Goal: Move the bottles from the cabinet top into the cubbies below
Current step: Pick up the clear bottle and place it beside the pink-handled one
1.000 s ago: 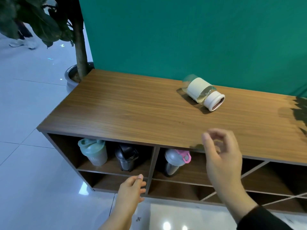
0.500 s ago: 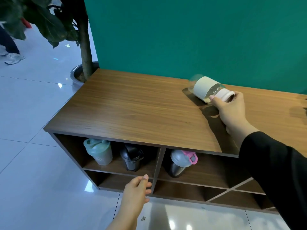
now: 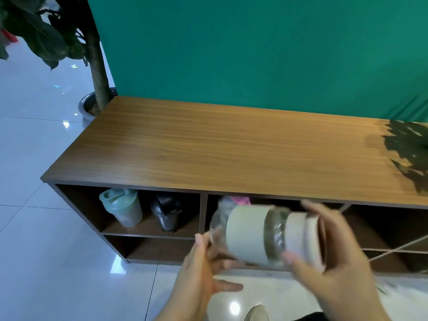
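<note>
Clear glass bottle with cream sleeve and white cap (image 3: pixel 261 235) lies sideways, lower centre of frame, in front of wooden cabinet (image 3: pixel 231 154) cubbies. Right hand (image 3: pixel 333 258) wraps cap end: fingers above, thumb below, gripping. Left hand (image 3: pixel 203 269) cups glass base, fingers spread, touching. Pale green shaker (image 3: pixel 121 207) and black bottle (image 3: pixel 165 212) stand in upper left cubby.

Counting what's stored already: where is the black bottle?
The black bottle stands in the upper-left cubby, right of the green shaker.
</note>
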{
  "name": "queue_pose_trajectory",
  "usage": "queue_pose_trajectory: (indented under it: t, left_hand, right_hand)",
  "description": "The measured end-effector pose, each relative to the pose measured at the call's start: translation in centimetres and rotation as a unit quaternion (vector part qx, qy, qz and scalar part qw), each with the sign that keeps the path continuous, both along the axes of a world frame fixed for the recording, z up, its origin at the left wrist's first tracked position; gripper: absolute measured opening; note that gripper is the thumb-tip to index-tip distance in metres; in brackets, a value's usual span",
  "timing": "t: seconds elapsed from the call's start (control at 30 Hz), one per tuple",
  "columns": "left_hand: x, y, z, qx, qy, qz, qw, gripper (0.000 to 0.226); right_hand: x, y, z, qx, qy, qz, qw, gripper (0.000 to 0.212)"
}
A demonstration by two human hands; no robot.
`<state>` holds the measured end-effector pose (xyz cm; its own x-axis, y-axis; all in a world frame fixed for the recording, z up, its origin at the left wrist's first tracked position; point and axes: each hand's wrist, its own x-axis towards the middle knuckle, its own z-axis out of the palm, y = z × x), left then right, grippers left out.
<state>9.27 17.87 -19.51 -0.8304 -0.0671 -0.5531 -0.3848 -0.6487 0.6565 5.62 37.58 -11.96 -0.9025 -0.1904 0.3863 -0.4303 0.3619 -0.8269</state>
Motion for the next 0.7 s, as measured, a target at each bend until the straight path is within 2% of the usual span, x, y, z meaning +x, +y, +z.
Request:
queue_pose_trajectory:
  t: [0.07, 0.17, 0.2, 0.27, 0.3, 0.37, 0.43, 0.57, 0.7]
  left_hand:
    - [0.6, 1.4, -0.6, 0.069, -0.079, -0.015, 0.994, 0.067]
    - [1.5, 3.5, -2.8, 0.166, -0.144, 0.001, 0.976, 0.067]
    - [1.7, 4.0, -3.5, 0.179, -0.159, 0.004, 0.971, 0.068]
    - [1.3, 4.8, -4.7, 0.173, -0.172, 0.008, 0.97, 0.058]
    - [0.9, 5.0, -4.9, 0.163, -0.171, 0.009, 0.972, 0.052]
    - [-0.2, 4.8, -5.2, 0.12, -0.168, -0.005, 0.979, 0.048]
    - [-1.1, 4.5, -5.3, 0.031, -0.15, -0.066, 0.986, 0.051]
    - [-1.5, 3.4, -7.0, -0.163, -0.114, -0.163, 0.966, 0.052]
    - [-1.5, 2.9, -8.2, -0.221, -0.152, -0.184, 0.946, 0.033]
  right_hand:
    - [1.9, 0.5, -2.7, 0.029, 0.008, -0.007, 1.0, 0.082]
    - [3.8, -1.1, -5.2, -0.089, -0.091, -0.071, 0.989, 0.095]
    - [3.8, -1.5, -6.3, -0.089, -0.066, -0.122, 0.986, 0.088]
    - [3.5, -1.5, -9.1, -0.161, -0.011, -0.233, 0.959, 0.062]
    - [3.2, -1.4, -9.5, -0.219, -0.034, -0.236, 0.946, 0.062]
    - [2.5, -1.2, -9.0, -0.192, -0.172, -0.143, 0.956, 0.076]
    - [1.2, -0.1, -9.4, -0.148, -0.261, -0.152, 0.942, 0.075]
    - [-4.7, 0.0, -10.7, -0.083, -0.227, -0.154, 0.958, 0.068]
    - [-8.9, 0.8, -13.5, -0.064, -0.233, -0.169, 0.955, 0.068]
